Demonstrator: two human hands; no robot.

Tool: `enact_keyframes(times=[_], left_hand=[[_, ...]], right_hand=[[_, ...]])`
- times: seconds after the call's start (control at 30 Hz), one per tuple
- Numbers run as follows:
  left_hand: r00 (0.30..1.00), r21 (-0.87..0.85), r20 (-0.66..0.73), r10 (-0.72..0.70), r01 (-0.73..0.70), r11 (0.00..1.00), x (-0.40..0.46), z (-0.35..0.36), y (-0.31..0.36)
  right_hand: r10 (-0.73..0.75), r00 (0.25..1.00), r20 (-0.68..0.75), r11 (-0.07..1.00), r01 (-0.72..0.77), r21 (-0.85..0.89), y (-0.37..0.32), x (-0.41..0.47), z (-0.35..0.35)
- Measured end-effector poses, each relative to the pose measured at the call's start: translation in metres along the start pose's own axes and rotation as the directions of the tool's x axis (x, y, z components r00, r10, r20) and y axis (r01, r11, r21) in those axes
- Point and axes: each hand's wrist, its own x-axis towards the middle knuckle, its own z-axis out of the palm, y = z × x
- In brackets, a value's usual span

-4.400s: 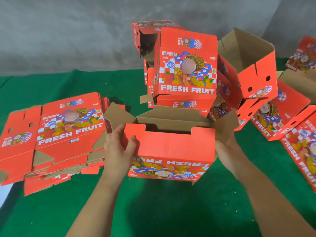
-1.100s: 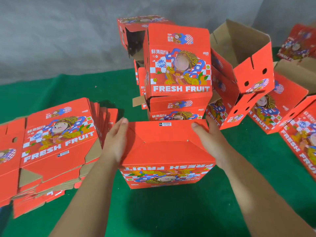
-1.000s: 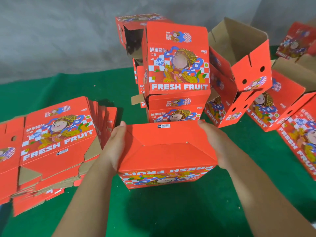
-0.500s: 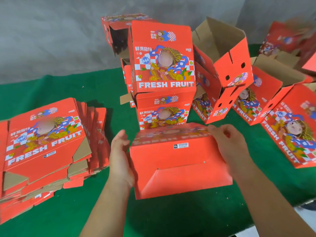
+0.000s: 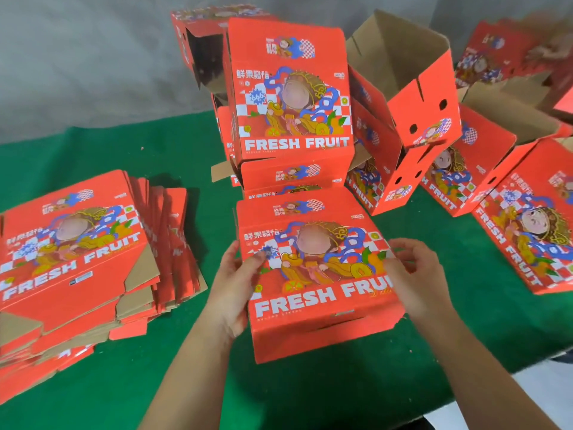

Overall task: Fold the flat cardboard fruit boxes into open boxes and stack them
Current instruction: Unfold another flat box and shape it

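Folded fruit box (image 5: 316, 274), printed face up on the green table (image 5: 186, 383), sits pinched at its left edge by the left hand (image 5: 235, 287), right hand (image 5: 412, 274) loosely curled alongside, likely awaiting stacking on the pile (image 5: 291, 88) behind.

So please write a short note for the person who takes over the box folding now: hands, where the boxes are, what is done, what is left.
Left hand: grips the left edge of the box in work, thumb on its printed face.
Right hand: fingers curled at the box's right edge; grip unclear through blur.
Box in work: folded, printed face up, on the green table in front of the stack of folded boxes.
Flat boxes: pile at left, not yet folded.
More folded boxes lie tipped at right.
Done: this box is folded.
Left: stack it, then fold the flat pile.
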Motion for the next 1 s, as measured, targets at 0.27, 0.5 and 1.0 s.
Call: enact_keyframes(times=[0.27,0.5,1.0], left_hand=[[0.979,0.091,0.106,0.174,-0.184,0.979,0.012,0.028,0.001],[0.957,0.099,0.154,0.246,-0.263,0.960,0.003,0.022,0.002],[0.818,0.486,0.540,0.197,-0.494,0.720,-0.010,0.111,-0.015]], right_hand=[[0.260,0.959,0.116,0.965,-0.261,-0.007,0.029,0.013,-0.014],[0.286,0.933,0.220,0.944,-0.314,0.105,0.037,0.014,-0.018],[0.054,0.982,-0.184,0.986,-0.023,0.165,0.052,0.005,-0.100]])
